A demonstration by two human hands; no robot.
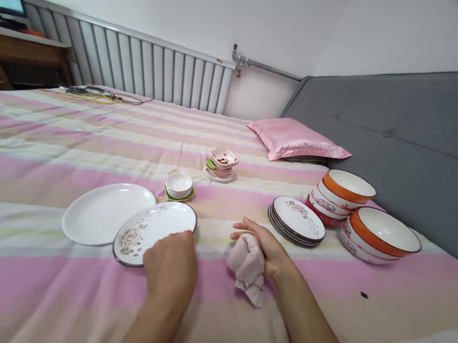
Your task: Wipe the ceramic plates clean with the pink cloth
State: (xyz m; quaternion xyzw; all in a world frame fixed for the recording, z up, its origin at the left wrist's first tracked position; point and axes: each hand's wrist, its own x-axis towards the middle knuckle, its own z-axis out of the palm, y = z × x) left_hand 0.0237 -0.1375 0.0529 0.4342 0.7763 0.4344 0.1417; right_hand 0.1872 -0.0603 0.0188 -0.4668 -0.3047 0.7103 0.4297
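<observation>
My left hand (pixel 171 262) is closed at the near right rim of an oval plate (pixel 156 225) with a brown flower pattern and dark edge; my fingertips are hidden behind the back of the hand. This plate overlaps a plain white oval plate (pixel 104 212) at its left. A crumpled pale pink cloth (pixel 246 264) is held in my right hand (pixel 267 247), bunched against the palm, with some fingers stretched out past it. Right of that hand lies a stack of small round flower-patterned plates (pixel 299 218).
Orange-rimmed bowls (pixel 386 230) stand at the right, some stacked. Farther back are small white dishes (pixel 179 183) and strawberry-patterned dishes (pixel 223 161). A pink pillow (pixel 295 138) leans by the grey headboard (pixel 395 134). Cables (pixel 98 93) lie at the bed's far edge. A small dark object (pixel 364 295) lies near right.
</observation>
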